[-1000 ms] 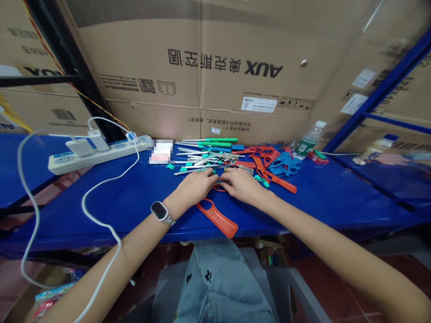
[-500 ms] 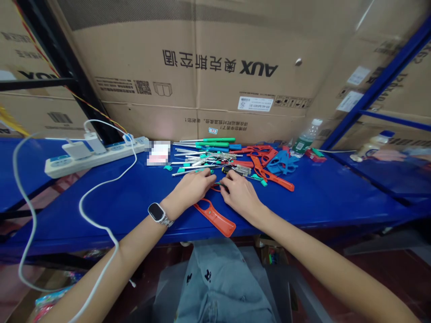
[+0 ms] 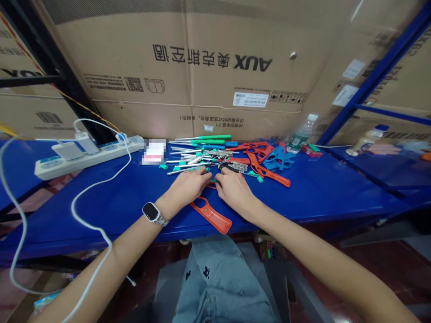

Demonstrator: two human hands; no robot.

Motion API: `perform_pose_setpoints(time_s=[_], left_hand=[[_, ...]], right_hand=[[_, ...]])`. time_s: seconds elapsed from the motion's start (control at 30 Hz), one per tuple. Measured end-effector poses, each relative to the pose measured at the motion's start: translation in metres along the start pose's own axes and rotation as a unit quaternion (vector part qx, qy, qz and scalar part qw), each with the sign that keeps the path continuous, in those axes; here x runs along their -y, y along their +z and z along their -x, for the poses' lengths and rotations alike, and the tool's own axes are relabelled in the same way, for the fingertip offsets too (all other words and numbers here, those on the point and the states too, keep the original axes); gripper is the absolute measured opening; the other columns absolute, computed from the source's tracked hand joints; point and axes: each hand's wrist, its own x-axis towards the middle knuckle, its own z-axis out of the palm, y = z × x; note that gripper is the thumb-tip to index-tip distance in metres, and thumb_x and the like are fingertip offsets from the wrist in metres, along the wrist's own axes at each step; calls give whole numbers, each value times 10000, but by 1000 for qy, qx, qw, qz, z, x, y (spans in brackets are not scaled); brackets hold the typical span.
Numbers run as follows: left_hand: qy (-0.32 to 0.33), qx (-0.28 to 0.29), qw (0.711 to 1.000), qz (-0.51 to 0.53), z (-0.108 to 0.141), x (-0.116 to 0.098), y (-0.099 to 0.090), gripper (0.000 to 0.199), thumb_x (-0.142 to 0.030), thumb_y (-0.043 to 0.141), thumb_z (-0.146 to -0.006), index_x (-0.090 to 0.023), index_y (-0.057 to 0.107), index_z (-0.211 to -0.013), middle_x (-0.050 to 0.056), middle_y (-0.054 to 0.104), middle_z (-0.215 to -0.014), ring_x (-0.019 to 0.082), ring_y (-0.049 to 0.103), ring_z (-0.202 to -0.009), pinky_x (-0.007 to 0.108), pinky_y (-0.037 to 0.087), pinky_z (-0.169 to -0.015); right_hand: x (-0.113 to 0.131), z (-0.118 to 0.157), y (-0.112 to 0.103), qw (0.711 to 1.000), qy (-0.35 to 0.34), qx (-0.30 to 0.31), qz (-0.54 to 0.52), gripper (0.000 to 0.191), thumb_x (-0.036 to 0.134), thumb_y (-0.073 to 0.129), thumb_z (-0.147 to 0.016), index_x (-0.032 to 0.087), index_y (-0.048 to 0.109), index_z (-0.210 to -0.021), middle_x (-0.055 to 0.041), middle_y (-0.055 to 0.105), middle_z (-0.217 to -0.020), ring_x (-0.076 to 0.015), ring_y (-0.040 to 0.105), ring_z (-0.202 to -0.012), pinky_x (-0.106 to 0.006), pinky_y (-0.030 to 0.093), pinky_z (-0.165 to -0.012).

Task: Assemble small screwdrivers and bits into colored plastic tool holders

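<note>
My left hand [image 3: 192, 183] and my right hand [image 3: 232, 186] come together over the front of the blue table, fingers closed. Between the fingertips a small green and reddish piece shows; its kind is mostly hidden by the fingers. Just below my left hand lies an orange plastic handle shell [image 3: 215, 218] with a finger loop, its hollow side up. Beyond the hands is a pile of metal rods [image 3: 188, 162] with green ends. Several orange handle shells [image 3: 269, 172] and blue handle shells [image 3: 279, 160] lie to the right of the pile.
A white power strip [image 3: 90, 154] with plugs stands at the left, its white cable [image 3: 90, 224] looping past my left arm. Green-handled tools [image 3: 213, 137] lie at the back before a large cardboard box [image 3: 188, 80]. A plastic bottle [image 3: 301, 134] and a red box [image 3: 311, 150] stand at right.
The whole view has shifted slightly. Both hands stay together at the same place above the table, with only small finger movement. The orange handle shell lies where it was.
</note>
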Motion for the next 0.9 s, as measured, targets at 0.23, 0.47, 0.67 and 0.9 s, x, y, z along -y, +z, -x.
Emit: perform_pose_setpoints(time_s=[0.23, 0.47, 0.67, 0.9], left_hand=[[-2, -3, 1000, 6, 1, 0, 1, 225, -209, 441, -1045, -177, 641, -944, 67, 608, -965, 164, 557, -660, 297, 306, -564], [1, -9, 1000, 3, 0, 0, 4, 227, -209, 441, -1047, -174, 640, -945, 65, 610, -980, 160, 557, -660, 302, 298, -559], [0, -9, 1000, -5, 0, -1, 3, 245, -219, 422, -1055, -171, 644, -964, 72, 626, -995, 177, 590, -703, 297, 328, -575], [1, -10, 1000, 14, 0, 0, 5, 252, -217, 417, -1054, -173, 661, -1009, 82, 642, -1032, 190, 618, -737, 299, 355, -587]], right_hand=[[3, 2, 0, 1000, 12, 11, 11, 338, 136, 413, -1011, 143, 749, -1042, -146, 659, -1102, -222, 666, -874, -326, 483, -775], [7, -1, -1, 999, 18, 35, 33, 356, 135, 399, -1013, 118, 753, -1044, -187, 650, -1160, -252, 678, -926, -347, 497, -819], [7, -5, -4, 998, 18, 44, 32, 327, 122, 420, -995, 112, 743, -1048, -196, 660, -1164, -256, 693, -910, -351, 500, -819], [3, -11, -3, 1000, 16, 24, -6, 282, 69, 506, -914, 153, 740, -1048, -148, 683, -1114, -242, 685, -891, -325, 479, -775]])
